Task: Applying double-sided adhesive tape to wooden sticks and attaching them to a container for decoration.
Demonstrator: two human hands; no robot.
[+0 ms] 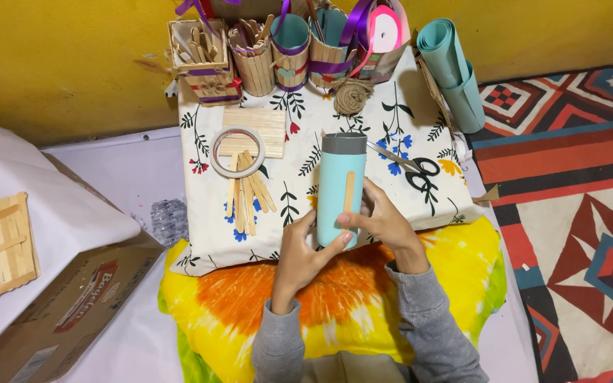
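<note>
Both my hands wrapped around a teal paper-covered tube at the centre of the frame.

The tube (pixel 340 186) stands on end on the floral cloth (pixel 306 152), smooth teal paper round it with a grey band at the top, and a pale wooden stick (pixel 350 191) lies flat up its front. My left hand (pixel 298 259) comes up from the lower middle, fingers curled around the tube's lower left side, thumb pressed near its base. My right hand (pixel 384 221) cups the lower right side, its thumb on the bottom end of the stick; both hands are closed snugly on the tube. Left of it lie loose wooden sticks (pixel 247 190) and a ring of tape (pixel 238 152); black-handled scissors (pixel 413 164) sit just right. Stick-built holders (pixel 257 60) line the top edge.
</note>
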